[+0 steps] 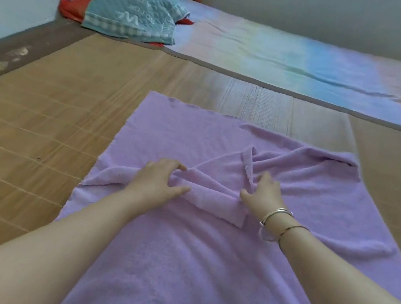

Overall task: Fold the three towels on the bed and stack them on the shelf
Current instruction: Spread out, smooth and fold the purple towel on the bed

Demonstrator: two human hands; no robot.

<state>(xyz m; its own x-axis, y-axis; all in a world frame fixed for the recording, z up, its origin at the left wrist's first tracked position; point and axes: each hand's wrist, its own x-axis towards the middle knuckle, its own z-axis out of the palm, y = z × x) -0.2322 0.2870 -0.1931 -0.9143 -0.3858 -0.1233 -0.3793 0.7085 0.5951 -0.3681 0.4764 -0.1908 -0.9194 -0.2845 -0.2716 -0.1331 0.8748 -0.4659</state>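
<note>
Towels first: the purple towel [176, 266] lies spread on the bamboo mat [40, 126] of the bed, running from 6 o'clock up past the middle of the view, with a rumpled flap bunched at its centre. The left hand [158, 182] curls thumb and fingers round the left end of that bunched fold, and the right hand [260, 195] pinches its right end, so each grip has cloth in it. Likely trouble: the flap is twisted, so pulling it flat unevenly could drag the layer beneath askew and leave crooked edges; the right side, toward 3 o'clock, is already creased. Counted: one purple towel, one teal towel [135, 7] and one red towel [69, 9] under it at 11 o'clock, two hands, two bracelets [276, 216] on the right wrist; no shelf is in view
</note>
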